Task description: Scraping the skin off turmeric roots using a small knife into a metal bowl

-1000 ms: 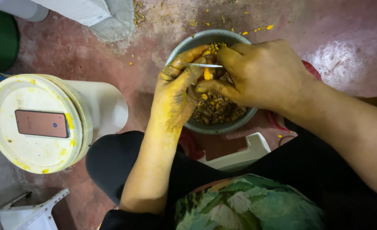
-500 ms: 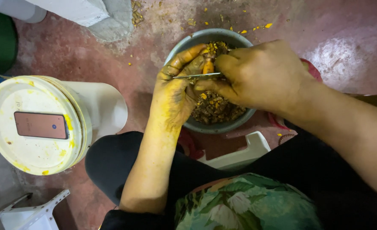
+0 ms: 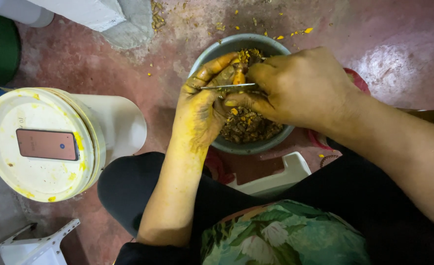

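Your yellow-stained left hand (image 3: 200,110) is curled around a small orange knobbly root piece (image 3: 238,76), pinching it between thumb and fingers right above the round grey-green metal bowl (image 3: 217,49) on the red floor. Your right hand (image 3: 303,86) is closed on a thin steel blade (image 3: 227,87), which lies flat across your left fingers (image 3: 212,68) with its edge against the root.

The risk is plain: the blade rests touching your fingertips, and the wet yellow pulp makes both skin and root slick. If the root turns in your grip, the edge could run into your thumb. Peelings could also miss the bowl; orange scraps (image 3: 295,33) already dot the floor beyond its far rim.

The bowl holds a rough, crumbly heap of brown peel (image 3: 246,125). To your left, a white plastic bucket (image 3: 119,122) lies near your knee, its smooth lid smeared yellow, with a flat pinkish-brown phone (image 3: 48,144) on it.
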